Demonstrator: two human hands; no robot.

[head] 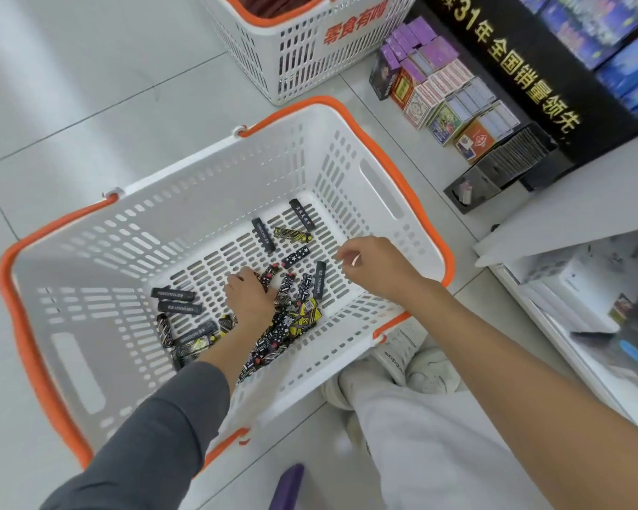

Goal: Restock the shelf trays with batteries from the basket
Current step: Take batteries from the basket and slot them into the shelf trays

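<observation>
Two hands are inside a white slotted plastic basket with an orange rim and handles (350, 171), which stands on a pale grey tiled floor (89, 104).

The left hand (249, 298) lies palm down on the basket's bottom. Its fingers (236, 279) are bent into a heap of small black stick-shaped batteries with white, yellow and red printed wrappers (299, 318) and close round a few of them. A dark grey sleeve (155, 428) covers that arm and crosses the near rim.

The right hand (376, 266) hovers above the right part of the basket, clear of the batteries. Its fingers (341, 254) hang loosely curled with nothing seen in them, and the bare forearm passes over the right rim.

Most batteries are heaped near the middle. A few lie apart at the left and at the far right corner, leaving bare slotted floor between them and the high walls.

Just outside the near right rim are a white shoe (402, 355) and a light grey trouser leg (420, 436).

Far behind stands a second white basket with red characters (302, 49). To the far right, stacked small card boxes (450, 93) rest against a black display stand with gold characters (512, 68). A white shelf edge (568, 207) juts out at the right, near the basket's right rim.
</observation>
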